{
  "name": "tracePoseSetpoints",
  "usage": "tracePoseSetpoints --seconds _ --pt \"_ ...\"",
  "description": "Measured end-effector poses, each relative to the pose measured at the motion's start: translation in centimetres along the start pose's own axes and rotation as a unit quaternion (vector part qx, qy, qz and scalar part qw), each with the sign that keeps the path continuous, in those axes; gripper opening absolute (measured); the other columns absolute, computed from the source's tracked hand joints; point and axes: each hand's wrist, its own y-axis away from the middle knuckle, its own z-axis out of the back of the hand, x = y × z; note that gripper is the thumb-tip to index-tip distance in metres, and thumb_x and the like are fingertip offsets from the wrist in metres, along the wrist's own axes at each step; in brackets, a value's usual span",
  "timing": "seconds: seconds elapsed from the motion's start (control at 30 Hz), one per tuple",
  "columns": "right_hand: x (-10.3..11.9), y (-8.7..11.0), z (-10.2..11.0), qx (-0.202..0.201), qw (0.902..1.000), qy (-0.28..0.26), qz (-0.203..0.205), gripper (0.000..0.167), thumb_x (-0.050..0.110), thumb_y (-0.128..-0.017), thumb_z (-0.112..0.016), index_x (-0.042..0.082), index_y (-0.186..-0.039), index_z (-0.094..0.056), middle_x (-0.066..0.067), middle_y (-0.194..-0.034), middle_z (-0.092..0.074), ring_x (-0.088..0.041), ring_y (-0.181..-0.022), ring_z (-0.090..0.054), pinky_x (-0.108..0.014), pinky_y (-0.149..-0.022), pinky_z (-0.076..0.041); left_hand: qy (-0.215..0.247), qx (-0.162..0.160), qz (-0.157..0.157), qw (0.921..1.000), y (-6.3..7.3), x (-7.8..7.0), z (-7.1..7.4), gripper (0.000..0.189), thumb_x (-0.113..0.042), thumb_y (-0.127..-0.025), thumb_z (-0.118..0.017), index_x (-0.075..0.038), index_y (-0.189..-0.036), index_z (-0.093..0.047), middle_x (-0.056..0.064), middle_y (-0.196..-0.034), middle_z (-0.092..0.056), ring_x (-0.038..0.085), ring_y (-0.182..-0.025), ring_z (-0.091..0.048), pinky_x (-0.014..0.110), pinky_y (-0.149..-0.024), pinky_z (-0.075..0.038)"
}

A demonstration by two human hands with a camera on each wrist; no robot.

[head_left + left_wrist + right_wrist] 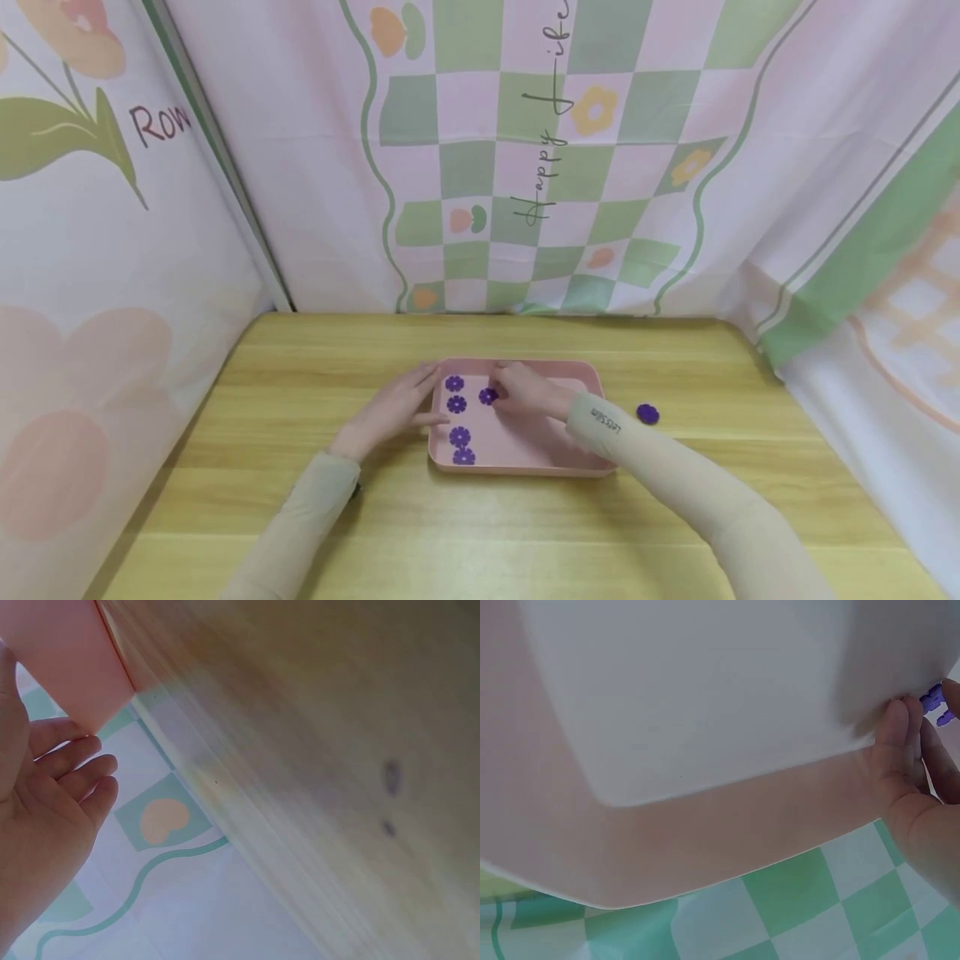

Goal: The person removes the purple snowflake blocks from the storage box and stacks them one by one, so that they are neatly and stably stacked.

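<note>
A shallow pink tray [525, 468] lies on the wooden table. Along its left side sit several purple flower-shaped discs [460, 436], set in a column. My right hand [525, 390] is inside the tray near the back wall, and its fingertips pinch another purple flower-shaped disc [487, 396] at the tray floor. In the right wrist view, that hand's fingers partly hide the purple [932, 699]. My left hand [393, 408] rests at the tray's left edge, thumb over the rim. In the left wrist view, its loosely bent fingers [88, 776] touch the tray's outer corner.
One more purple disc [648, 414] lies on the table [720, 475], right of the tray and beyond the right forearm. A patterned curtain [540, 167] hangs behind the table, with printed cloth [112, 350] at the left side and more at the right.
</note>
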Motion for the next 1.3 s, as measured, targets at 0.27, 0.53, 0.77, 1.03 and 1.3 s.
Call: tracePoseSetpoints --seconds 0.27,0.53,0.77,1.03,1.3 --pt "-0.24 -0.01 -0.22 -0.013 0.9998 -0.007 0.009 0.02 0.002 -0.082 -0.074 0.0 -0.1 -0.066 -0.012 -0.095 -0.067 -0.019 -0.084 -0.064 -0.028 -0.075 -0.061 -0.004 0.002 0.001 1.0 0.04 0.16 -0.16 0.09 -0.053 -0.087 -0.066 -0.003 -0.153 -0.03 0.022 -0.16 -0.032 0.037 -0.147 -0.035 0.053 -0.123 -0.031" --pt "-0.19 0.05 -0.11 -0.01 0.9999 -0.007 0.007 0.02 0.002 -0.083 -0.073 -0.001 -0.101 -0.066 -0.013 -0.098 -0.068 -0.022 -0.09 -0.067 -0.031 -0.081 -0.062 -0.006 0.0 -0.005 1.0 0.01 0.09 -0.18 0.09 -0.053 -0.088 -0.065 -0.002 -0.153 -0.03 0.023 -0.159 -0.032 0.038 -0.147 -0.035 0.054 -0.123 -0.031" --pt "-0.42 0.0 0.01 -0.012 0.9995 -0.021 0.019 0.017 0.001 -0.084 -0.072 0.0 -0.098 -0.062 -0.012 -0.093 -0.069 -0.019 -0.083 -0.066 -0.025 -0.074 -0.061 -0.003 -0.001 -0.003 1.0 -0.05 0.19 -0.15 0.09 -0.051 -0.088 -0.067 -0.002 -0.153 -0.029 0.022 -0.16 -0.031 0.037 -0.148 -0.034 0.052 -0.124 -0.03" --pt "-0.53 -0.14 0.0 0.002 0.9995 -0.03 -0.013 0.018 0.004 -0.084 -0.074 0.005 -0.098 -0.063 -0.007 -0.091 -0.068 -0.016 -0.082 -0.064 -0.026 -0.075 -0.06 0.003 0.005 0.002 1.0 -0.05 0.27 -0.1 0.089 -0.05 -0.088 -0.067 -0.003 -0.154 -0.029 0.021 -0.161 -0.03 0.036 -0.148 -0.033 0.053 -0.124 -0.029" --pt "-0.72 -0.01 0.18 0.011 0.9989 -0.043 -0.016 0.022 0.006 -0.081 -0.075 0.004 -0.1 -0.064 -0.007 -0.094 -0.07 -0.016 -0.084 -0.065 -0.026 -0.078 -0.061 0.003 0.006 0.003 1.0 -0.04 0.32 -0.22 0.091 -0.052 -0.088 -0.067 -0.004 -0.154 -0.027 0.021 -0.161 -0.029 0.036 -0.149 -0.033 0.052 -0.124 -0.029"
